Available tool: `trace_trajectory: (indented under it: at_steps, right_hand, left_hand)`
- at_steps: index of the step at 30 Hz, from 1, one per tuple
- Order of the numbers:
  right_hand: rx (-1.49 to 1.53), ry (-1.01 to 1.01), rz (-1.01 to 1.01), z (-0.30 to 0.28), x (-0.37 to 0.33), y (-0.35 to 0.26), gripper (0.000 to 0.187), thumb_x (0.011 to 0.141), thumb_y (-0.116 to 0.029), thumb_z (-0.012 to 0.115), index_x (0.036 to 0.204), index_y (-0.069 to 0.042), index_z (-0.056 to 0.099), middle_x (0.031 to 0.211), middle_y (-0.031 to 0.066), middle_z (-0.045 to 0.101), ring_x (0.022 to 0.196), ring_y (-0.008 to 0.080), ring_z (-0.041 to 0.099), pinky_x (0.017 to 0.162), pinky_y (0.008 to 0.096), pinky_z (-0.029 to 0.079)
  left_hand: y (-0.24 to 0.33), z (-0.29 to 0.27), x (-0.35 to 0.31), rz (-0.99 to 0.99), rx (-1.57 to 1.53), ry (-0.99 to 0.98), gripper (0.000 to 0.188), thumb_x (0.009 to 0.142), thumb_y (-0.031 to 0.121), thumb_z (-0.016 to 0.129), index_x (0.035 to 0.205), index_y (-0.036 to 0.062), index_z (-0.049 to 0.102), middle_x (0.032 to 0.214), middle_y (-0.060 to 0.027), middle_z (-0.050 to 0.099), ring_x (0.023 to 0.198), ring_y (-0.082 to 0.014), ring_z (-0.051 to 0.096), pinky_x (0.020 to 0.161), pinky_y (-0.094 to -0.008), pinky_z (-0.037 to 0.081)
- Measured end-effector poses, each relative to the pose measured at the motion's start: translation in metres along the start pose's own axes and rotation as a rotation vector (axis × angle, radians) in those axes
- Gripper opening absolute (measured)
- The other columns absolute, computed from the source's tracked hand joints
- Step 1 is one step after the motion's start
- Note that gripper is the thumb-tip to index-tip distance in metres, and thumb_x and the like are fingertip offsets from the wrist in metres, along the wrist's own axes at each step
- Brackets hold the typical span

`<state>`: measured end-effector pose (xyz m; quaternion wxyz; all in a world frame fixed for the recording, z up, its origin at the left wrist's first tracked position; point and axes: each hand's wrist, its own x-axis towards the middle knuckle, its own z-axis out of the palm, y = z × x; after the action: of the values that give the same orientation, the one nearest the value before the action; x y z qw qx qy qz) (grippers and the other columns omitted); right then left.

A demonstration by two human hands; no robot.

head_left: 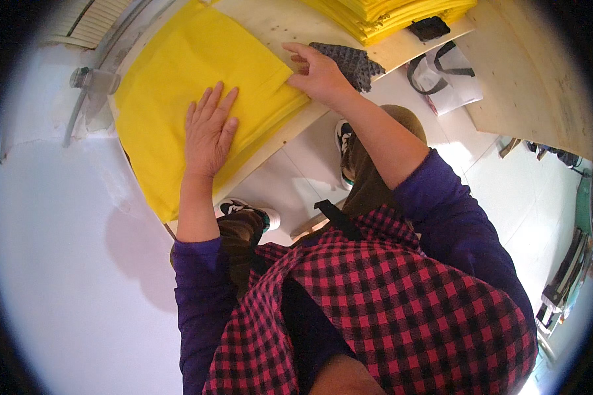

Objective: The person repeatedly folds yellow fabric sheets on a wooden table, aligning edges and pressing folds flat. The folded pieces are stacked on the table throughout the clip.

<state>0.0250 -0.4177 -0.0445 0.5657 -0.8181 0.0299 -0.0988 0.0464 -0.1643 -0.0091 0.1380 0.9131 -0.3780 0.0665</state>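
A large piece of yellow fabric (191, 59), folded in layers at its right side, lies flat on a wooden table (270, 23). My left hand (209, 128) rests on the fabric near its front edge, palm down with the fingers stretched out. At the fabric's right edge is my right hand (316, 74), its fingers apart and the index finger reaching left; nothing shows in it. Partly behind the right hand lies a dark grey textured cloth (352, 62) on the table.
A stack of folded yellow fabric (389, 16) sits at the back right, beside a small black tray-like object (429, 28). A white bag with dark handles (454, 82) stands below the table's right end, near a wooden panel (530, 79). A white wall (59, 230) borders the left.
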Motion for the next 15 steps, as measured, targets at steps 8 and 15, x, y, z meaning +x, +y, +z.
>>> trace_trajectory:
  at_steps: [8, 15]
  right_hand:
    - [-0.264, 0.069, -0.429, 0.005, 0.020, -0.007, 0.025, 0.077, -0.025, 0.066, 0.098, -0.010, 0.068, 0.122, 0.0116, 0.057, 0.114, 0.0293, 0.052, 0.102, 0.0379, 0.036]
    - [-0.169, 0.080, -0.406, 0.012, 0.041, -0.018, 0.023, 0.078, -0.025, 0.067, 0.091, -0.006, 0.067, 0.101, 0.0105, 0.065, 0.097, 0.0296, 0.059, 0.088, 0.0370, 0.046]
  left_hand:
    - [0.001, -0.004, 0.000, 0.014, -0.032, -0.015, 0.060, 0.090, 0.055, 0.040, 0.136, 0.0190, 0.046, 0.146, -0.0100, 0.035, 0.135, -0.0301, 0.031, 0.111, -0.0487, 0.017]
    - [-0.004, 0.000, -0.001, 0.013, -0.039, 0.014, 0.055, 0.092, 0.049, 0.040, 0.135, 0.0146, 0.047, 0.146, -0.0090, 0.036, 0.135, -0.0294, 0.031, 0.111, -0.0479, 0.017]
